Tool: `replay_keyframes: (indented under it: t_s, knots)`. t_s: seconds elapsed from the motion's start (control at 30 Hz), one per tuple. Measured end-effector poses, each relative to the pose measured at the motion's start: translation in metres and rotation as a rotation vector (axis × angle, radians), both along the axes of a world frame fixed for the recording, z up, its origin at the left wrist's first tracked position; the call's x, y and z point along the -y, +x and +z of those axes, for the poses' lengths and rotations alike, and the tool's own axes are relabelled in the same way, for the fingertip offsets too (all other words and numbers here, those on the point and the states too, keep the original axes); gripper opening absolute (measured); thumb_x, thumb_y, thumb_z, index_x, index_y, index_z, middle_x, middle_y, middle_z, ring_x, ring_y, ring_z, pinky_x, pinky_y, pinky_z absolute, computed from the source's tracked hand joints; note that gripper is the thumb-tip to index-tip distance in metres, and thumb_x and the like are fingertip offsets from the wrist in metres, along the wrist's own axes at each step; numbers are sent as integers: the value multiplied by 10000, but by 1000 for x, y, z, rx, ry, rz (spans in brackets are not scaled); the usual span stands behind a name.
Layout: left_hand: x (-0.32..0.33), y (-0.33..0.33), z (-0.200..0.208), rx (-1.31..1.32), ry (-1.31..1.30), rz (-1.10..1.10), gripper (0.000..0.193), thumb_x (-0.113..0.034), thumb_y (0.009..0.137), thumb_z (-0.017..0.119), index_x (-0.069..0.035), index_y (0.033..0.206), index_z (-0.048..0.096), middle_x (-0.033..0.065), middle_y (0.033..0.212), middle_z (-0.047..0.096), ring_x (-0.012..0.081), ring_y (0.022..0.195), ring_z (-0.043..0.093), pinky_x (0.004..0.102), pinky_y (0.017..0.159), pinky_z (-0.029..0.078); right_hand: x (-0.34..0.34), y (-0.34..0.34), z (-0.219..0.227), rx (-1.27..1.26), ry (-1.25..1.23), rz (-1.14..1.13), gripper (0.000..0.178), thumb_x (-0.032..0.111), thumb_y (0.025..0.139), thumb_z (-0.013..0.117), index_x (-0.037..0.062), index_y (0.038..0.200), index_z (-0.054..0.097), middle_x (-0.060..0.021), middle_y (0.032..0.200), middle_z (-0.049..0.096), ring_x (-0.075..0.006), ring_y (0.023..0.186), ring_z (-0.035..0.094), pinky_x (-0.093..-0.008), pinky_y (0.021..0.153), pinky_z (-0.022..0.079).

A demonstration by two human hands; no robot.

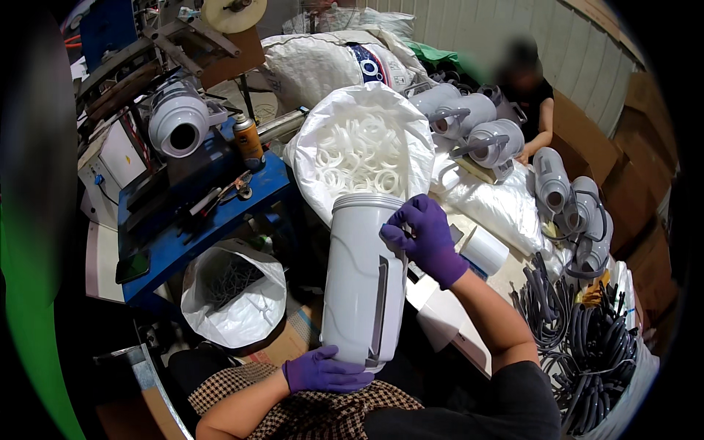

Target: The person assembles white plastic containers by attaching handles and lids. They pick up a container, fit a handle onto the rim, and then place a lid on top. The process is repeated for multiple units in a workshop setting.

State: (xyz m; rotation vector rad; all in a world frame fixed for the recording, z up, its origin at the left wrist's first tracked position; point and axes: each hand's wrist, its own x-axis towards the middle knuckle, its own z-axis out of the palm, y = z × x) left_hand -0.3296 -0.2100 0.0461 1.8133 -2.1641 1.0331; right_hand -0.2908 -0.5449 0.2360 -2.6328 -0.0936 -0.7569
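A tall white plastic canister (359, 279) with a threaded open top and grey side strips stands upright over my lap. My left hand (323, 372), in a purple glove, cups its bottom end. My right hand (424, 236), also gloved in purple, grips its upper rim on the right side. Just behind the canister gapes a big white bag (414, 139) full of white plastic rings (359, 158).
A blue machine stand (194, 213) with a white canister (178, 125) clamped on it and an orange spray can (248, 139) is at left. Below it stands a white bag (233, 312) of dark parts. Finished canisters (477, 121), grey handles (587, 337) and another person (532, 95) are at right.
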Motion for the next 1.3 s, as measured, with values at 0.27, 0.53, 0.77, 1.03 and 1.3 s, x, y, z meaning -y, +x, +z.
replay_keyframes:
  t_s: [0.27, 0.53, 0.77, 1.03, 1.3]
  knots:
    - [-19, 32, 71, -331, -255, 167, 659, -327, 821, 848, -529, 1382, 569, 119, 1661, 232, 441, 1503, 276, 642, 1213, 252, 60, 53, -14, -174, 811, 31, 343, 293, 897, 798, 0, 1059, 726, -28, 892, 713, -110, 788, 636, -275, 728, 513]
    - [-100, 61, 71, -1544, -825, 189, 1289, -368, 752, 922, -138, 1663, 40, 162, 1593, 369, 293, 1457, 407, 454, 1208, 340, -62, 79, 57, 93, 915, 242, 286, 231, 1049, 623, -22, 1127, 733, 6, 903, 689, -57, 857, 592, -234, 785, 494]
    - [-189, 51, 11, -1958, -1484, -424, 835, -459, 861, 653, -193, 1595, 358, 112, 1591, 439, 349, 1461, 428, 564, 1150, 431, -176, 160, 105, 521, 413, 520, 400, 195, 965, 685, 84, 1347, 640, -154, 1118, 693, -242, 920, 713, -321, 808, 554]
    - [-229, 73, 32, -1780, -1879, -496, 665, -364, 946, 650, -221, 1553, 419, 70, 1589, 432, 369, 1439, 436, 634, 1111, 456, -249, 259, 76, 159, -204, 210, 513, 402, 838, 754, 204, 1287, 605, -163, 1086, 628, -381, 1087, 639, -491, 878, 512]
    - [-210, 82, 120, -1440, -1619, -118, 765, -294, 964, 621, -258, 1631, 247, 80, 1574, 403, 343, 1388, 483, 525, 968, 582, -127, 21, -41, 712, -92, 377, 323, 186, 668, 808, 31, 915, 669, -192, 1007, 645, -410, 917, 600, -471, 760, 475]
